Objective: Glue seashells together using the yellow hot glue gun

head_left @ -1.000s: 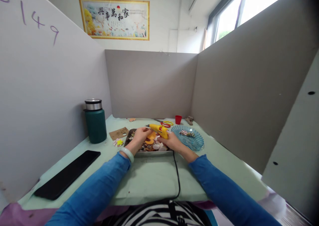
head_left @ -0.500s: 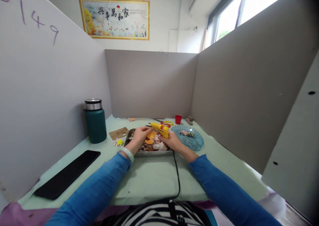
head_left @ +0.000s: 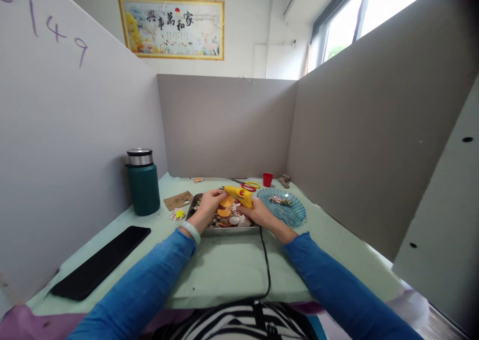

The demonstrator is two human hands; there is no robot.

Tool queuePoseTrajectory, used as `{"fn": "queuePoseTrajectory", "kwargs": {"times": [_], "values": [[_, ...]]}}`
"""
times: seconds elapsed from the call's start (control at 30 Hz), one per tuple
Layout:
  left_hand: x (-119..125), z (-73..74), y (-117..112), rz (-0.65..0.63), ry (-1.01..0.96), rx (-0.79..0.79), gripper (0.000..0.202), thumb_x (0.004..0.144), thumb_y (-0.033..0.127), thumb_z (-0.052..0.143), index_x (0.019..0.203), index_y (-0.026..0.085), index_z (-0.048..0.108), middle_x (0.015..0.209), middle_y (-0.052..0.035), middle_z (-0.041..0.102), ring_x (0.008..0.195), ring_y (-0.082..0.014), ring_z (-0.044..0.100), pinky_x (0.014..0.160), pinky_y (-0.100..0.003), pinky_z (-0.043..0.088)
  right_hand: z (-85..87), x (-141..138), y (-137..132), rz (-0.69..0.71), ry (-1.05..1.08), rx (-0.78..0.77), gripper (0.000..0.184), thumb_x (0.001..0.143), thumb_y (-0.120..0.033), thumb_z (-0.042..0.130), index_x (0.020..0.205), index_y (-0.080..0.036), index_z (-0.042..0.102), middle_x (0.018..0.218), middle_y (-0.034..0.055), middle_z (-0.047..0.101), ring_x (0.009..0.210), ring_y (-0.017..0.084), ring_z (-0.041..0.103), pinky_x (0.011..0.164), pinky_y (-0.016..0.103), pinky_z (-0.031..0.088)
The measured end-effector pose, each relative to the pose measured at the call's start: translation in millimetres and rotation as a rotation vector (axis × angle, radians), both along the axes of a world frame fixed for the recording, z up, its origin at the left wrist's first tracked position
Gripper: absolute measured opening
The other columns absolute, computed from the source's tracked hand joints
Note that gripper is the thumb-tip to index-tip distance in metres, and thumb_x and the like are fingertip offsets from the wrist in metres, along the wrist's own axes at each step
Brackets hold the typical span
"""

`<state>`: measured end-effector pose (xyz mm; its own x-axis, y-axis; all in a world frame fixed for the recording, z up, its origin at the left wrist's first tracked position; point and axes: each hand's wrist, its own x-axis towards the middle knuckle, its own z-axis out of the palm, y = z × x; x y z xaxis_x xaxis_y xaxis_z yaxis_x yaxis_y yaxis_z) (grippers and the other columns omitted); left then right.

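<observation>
My right hand (head_left: 257,211) grips a yellow glue gun (head_left: 239,194) over a metal tray (head_left: 228,228) full of shells and small pieces. The gun's nozzle points left toward an orange shell (head_left: 226,201) that my left hand (head_left: 207,207) pinches just above the tray. Another orange piece (head_left: 223,212) lies in the tray below it. The gun's black cord (head_left: 266,265) runs back across the green mat toward my body.
A green flask (head_left: 143,184) stands at the left, a black phone (head_left: 100,261) lies nearer me. A blue shell-shaped dish (head_left: 288,210), red-and-yellow scissors (head_left: 250,185), a small red cup (head_left: 267,179) and a brown card (head_left: 178,200) surround the tray. Grey partition walls close in three sides.
My left hand has lifted the orange shell slightly up to the glue gun's nozzle. The right hand and gun have barely shifted.
</observation>
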<state>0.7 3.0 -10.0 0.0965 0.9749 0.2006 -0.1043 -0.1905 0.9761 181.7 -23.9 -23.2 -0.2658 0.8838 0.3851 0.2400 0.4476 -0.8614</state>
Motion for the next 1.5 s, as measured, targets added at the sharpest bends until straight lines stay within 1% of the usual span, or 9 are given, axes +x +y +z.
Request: {"fn": "queuePoseTrajectory", "kwargs": {"times": [0.17,0.43,0.57,0.73,0.97,1.17,1.33,1.5], "values": [[-0.1,-0.4,0.4,0.007,-0.008,-0.021,0.044,0.056,0.044,0.081,0.080,0.012,0.065,0.067,-0.0049,0.067,0.057,-0.0156,0.063,0.052,-0.025,0.048,-0.1,-0.2,0.3,-0.014,-0.011,0.002,0.034,0.073,-0.036,0.065,0.100,-0.015,0.064,0.059,-0.0039,0.053,0.047,0.009,0.043,0.046,0.022,0.037],[0.8,1.1,-0.9,0.020,-0.014,-0.016,0.042,0.056,0.042,0.082,0.078,0.011,0.063,0.064,-0.0037,0.065,0.055,-0.0143,0.062,0.053,-0.025,0.048,0.6,-0.3,-0.1,-0.033,-0.017,0.010,0.034,0.074,-0.035,0.066,0.100,-0.014,0.065,0.060,-0.0024,0.054,0.047,0.010,0.045,0.047,0.022,0.037],[0.9,1.1,-0.9,0.033,-0.015,-0.010,0.043,0.056,0.042,0.082,0.078,0.011,0.064,0.065,-0.0041,0.066,0.054,-0.0140,0.061,0.053,-0.025,0.048,0.2,-0.1,1.1,-0.014,-0.003,0.021,0.031,0.073,-0.034,0.066,0.097,-0.015,0.065,0.061,-0.0026,0.054,0.048,0.009,0.045,0.047,0.022,0.038],[0.9,0.7,-0.5,0.025,-0.022,-0.009,0.042,0.056,0.042,0.082,0.078,0.011,0.064,0.065,-0.0039,0.065,0.055,-0.0145,0.061,0.053,-0.026,0.048,2.1,-1.2,-0.8,-0.022,-0.004,0.013,0.028,0.073,-0.033,0.066,0.094,-0.015,0.064,0.059,-0.0033,0.053,0.048,0.009,0.044,0.046,0.021,0.037],[0.8,0.3,-0.1,0.023,-0.018,-0.009,0.040,0.057,0.041,0.081,0.079,0.012,0.064,0.063,-0.0030,0.064,0.054,-0.0145,0.061,0.054,-0.026,0.049,3.0,-1.5,-2.3,-0.031,-0.005,-0.003,0.032,0.073,-0.037,0.066,0.096,-0.014,0.065,0.059,-0.0036,0.053,0.049,0.010,0.046,0.047,0.022,0.037],[0.9,0.4,0.1,0.029,-0.022,0.004,0.040,0.057,0.040,0.081,0.078,0.012,0.064,0.065,-0.0038,0.065,0.056,-0.0147,0.062,0.054,-0.026,0.049,0.8,-1.0,0.3,-0.030,-0.003,0.010,0.033,0.073,-0.036,0.065,0.098,-0.014,0.065,0.061,-0.0031,0.054,0.052,0.011,0.048,0.050,0.023,0.039],[1.0,1.8,-1.8,0.024,-0.017,-0.001,0.040,0.057,0.041,0.081,0.079,0.012,0.064,0.067,-0.0039,0.065,0.057,-0.0145,0.062,0.054,-0.025,0.049,2.2,-1.7,0.2,-0.051,0.015,0.018,0.030,0.072,-0.034,0.065,0.096,-0.015,0.065,0.060,-0.0025,0.054,0.054,0.012,0.050,0.052,0.024,0.041],[1.0,2.2,-2.3,0.023,-0.012,-0.007,0.039,0.057,0.040,0.081,0.079,0.011,0.065,0.064,-0.0031,0.064,0.056,-0.0145,0.062,0.053,-0.025,0.049,2.5,-1.5,0.0,-0.052,0.011,0.022,0.028,0.072,-0.032,0.065,0.094,-0.015,0.066,0.057,-0.0027,0.053,0.051,0.011,0.048,0.050,0.023,0.039]]}}
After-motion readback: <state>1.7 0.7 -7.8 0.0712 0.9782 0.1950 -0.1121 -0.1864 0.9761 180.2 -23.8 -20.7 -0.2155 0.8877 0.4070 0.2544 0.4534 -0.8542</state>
